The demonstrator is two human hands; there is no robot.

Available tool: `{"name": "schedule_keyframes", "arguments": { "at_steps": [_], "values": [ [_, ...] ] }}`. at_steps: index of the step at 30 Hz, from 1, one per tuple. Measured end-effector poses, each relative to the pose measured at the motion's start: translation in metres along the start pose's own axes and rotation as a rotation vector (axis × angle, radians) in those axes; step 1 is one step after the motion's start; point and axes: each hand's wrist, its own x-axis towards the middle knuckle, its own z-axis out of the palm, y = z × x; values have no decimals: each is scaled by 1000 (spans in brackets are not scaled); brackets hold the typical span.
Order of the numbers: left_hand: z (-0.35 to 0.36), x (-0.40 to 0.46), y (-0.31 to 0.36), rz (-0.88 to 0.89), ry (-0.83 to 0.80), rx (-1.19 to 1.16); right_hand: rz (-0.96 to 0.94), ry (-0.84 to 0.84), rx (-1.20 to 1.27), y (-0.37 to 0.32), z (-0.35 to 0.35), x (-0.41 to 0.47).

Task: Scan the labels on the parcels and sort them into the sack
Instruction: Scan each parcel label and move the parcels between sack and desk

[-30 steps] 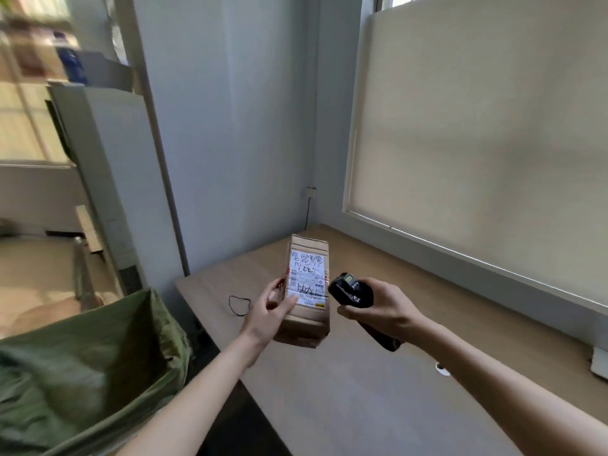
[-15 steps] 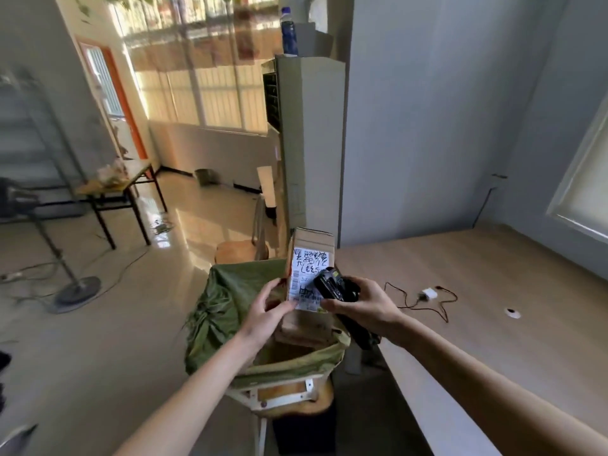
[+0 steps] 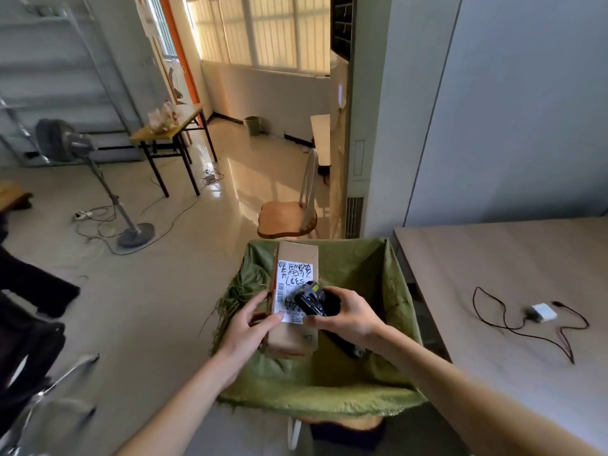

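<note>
A long brown cardboard parcel (image 3: pixel 297 255) with a white printed label (image 3: pixel 291 279) hangs over the open green sack (image 3: pixel 371 393). My left hand (image 3: pixel 250 319) grips the parcel's near left side, thumb on the label's edge. My right hand (image 3: pixel 345 315) holds a black handheld scanner (image 3: pixel 311 301), its head resting over the label's lower right part. The scanner's handle sticks out below my right wrist. The sack's mouth is spread wide under both hands; its bottom is hidden by the parcel.
A wooden table (image 3: pixel 513 258) stands right of the sack, with a white charger and black cable (image 3: pixel 543 312) on it. A wooden chair (image 3: pixel 288 217) sits behind the sack. A standing fan (image 3: pixel 98 179) and a small table (image 3: pixel 167 133) are on the floor at left.
My view has swung left from the table to the sack. Both hands carried the parcel and scanner with it, from above the table to above the sack's mouth.
</note>
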Motion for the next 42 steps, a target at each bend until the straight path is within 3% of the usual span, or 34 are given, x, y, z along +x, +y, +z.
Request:
{"name": "schedule_keyframes", "arguments": {
  "at_steps": [12, 21, 29, 36, 42],
  "values": [
    [9, 107, -93, -204, -27, 1, 189, -126, -47, 84, 64, 100],
    [3, 143, -105, -212, 41, 125, 246, -137, -225, 99, 78, 120],
    [6, 143, -63, -110, -13, 235, 285, -17, -320, 92, 31, 102],
    [37, 131, 11, 63, -111, 326, 294, 81, -382, 68, -55, 51],
    [108, 104, 108, 316, -281, 350, 379, 356, -464, 25, -152, -49]
  ]
}}
